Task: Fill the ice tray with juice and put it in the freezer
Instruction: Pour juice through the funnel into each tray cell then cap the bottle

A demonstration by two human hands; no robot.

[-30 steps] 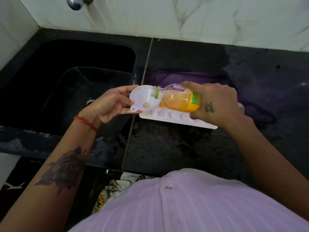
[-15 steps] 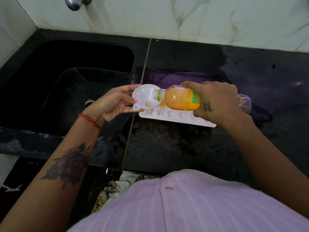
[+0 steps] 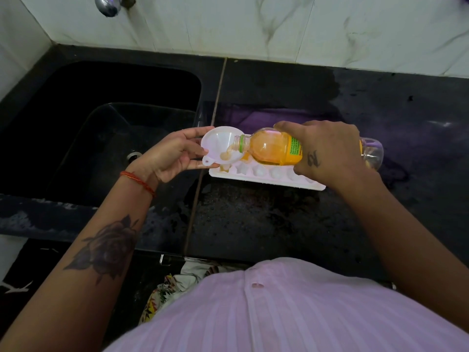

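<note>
A white ice tray (image 3: 266, 176) lies on the black counter just right of the sink. My left hand (image 3: 172, 154) holds a white funnel (image 3: 219, 146) over the tray's left end. My right hand (image 3: 327, 151) grips a clear bottle of orange juice (image 3: 269, 149), tipped almost flat with its open mouth inside the funnel. Juice runs from the mouth into the funnel bowl, and orange shows in the tray's leftmost cell. My right hand hides the tray's right end.
A deep black sink (image 3: 106, 128) lies to the left with a tap (image 3: 107, 5) above it. The black counter (image 3: 253, 219) is wet and speckled, with a purple sheen behind the tray. White marble wall tiles (image 3: 279, 26) close off the back.
The bottle has tipped further down and juice now flows into the funnel. Orange liquid has appeared in the tray's left cell. Both hands stay in about the same place.
</note>
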